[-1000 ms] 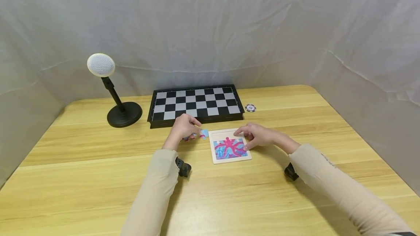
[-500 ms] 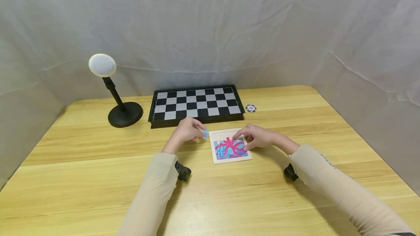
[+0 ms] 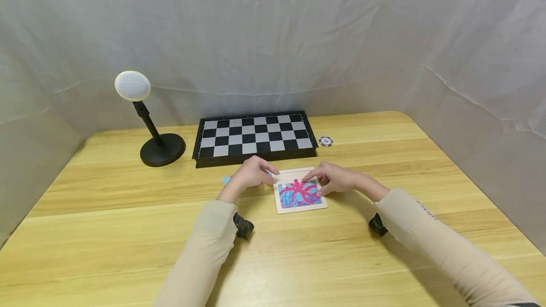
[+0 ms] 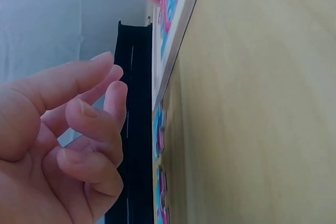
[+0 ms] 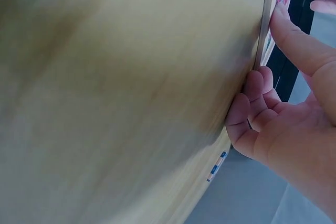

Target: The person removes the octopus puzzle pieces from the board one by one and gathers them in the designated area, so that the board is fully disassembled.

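Observation:
A square wooden jigsaw tray [image 3: 302, 210] lies mid-table, its lower part filled with a pink octopus picture [image 3: 296, 193] and its upper strip bare wood. My left hand [image 3: 252, 173] hovers at the tray's upper left corner, fingers loosely bent and nothing seen between thumb and fingertips. Below it, loose blue-and-pink puzzle pieces [image 4: 159, 135] lie beside the tray; from the head most are covered by the hand, with one light blue piece [image 3: 226, 180] peeking out. My right hand [image 3: 334, 176] rests on the tray's right side, thumb on the rim and index finger touching the octopus's head.
Behind the tray is a black-framed checkered board [image 3: 256, 134], with a poker chip [image 3: 326, 141] at its right. A round mesh-headed stand [image 3: 163, 149] is at the back left. Pale curtains [image 3: 264, 51] hang around the wooden table [image 3: 298, 259].
From the loose pieces, where it touched a blue one, my left hand has shifted right to the tray's corner. My right index finger has slid from the bare strip down to the octopus's head.

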### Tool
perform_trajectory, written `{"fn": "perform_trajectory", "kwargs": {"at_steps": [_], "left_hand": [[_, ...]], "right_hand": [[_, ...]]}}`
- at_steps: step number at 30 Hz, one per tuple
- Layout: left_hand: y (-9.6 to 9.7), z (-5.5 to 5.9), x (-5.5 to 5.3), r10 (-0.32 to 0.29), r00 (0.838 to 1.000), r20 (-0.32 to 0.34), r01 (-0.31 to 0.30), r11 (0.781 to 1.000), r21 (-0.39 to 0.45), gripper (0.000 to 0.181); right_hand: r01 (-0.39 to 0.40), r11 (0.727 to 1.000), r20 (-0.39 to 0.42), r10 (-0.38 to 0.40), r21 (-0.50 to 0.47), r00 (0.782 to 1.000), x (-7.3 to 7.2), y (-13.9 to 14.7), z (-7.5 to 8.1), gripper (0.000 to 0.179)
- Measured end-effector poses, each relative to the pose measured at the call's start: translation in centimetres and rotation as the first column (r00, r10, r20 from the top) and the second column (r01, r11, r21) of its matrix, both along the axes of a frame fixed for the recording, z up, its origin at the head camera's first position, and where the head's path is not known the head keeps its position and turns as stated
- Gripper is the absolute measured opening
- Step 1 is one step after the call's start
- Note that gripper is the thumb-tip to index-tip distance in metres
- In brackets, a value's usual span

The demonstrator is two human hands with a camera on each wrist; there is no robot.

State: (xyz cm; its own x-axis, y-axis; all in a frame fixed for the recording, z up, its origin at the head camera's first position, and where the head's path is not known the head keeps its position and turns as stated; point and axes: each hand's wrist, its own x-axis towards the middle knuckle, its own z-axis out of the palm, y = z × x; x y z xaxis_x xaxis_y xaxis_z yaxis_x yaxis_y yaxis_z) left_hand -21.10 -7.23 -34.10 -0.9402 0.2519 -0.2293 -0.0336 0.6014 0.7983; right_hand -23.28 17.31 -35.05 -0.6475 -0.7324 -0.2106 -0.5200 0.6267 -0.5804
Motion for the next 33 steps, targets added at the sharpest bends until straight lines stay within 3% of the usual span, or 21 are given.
{"fn": "perform_trajectory", "kwargs": {"at_steps": [12,22,33], "left_hand": [[0.7,-0.4,0.0,-0.079,0.996,0.030,0.081,0.994,-0.068,0.018],[0.9,-0.3,0.2,-0.113,0.993,0.035,0.116,0.987,-0.114,0.018],[1.1,-0.1,0.3,-0.128,0.991,0.023,0.130,0.982,-0.134,0.013]], "right_hand": [[-0.012,1.000,-0.015,0.012,0.004,1.000,0.1,0.0,0.0,0.042],[-0.011,1.000,-0.023,0.011,0.014,1.000,0.4,-0.2,0.1,0.044],[-0.061,0.998,0.007,0.061,-0.003,0.998,0.6,-0.4,0.2,0.041]]}}
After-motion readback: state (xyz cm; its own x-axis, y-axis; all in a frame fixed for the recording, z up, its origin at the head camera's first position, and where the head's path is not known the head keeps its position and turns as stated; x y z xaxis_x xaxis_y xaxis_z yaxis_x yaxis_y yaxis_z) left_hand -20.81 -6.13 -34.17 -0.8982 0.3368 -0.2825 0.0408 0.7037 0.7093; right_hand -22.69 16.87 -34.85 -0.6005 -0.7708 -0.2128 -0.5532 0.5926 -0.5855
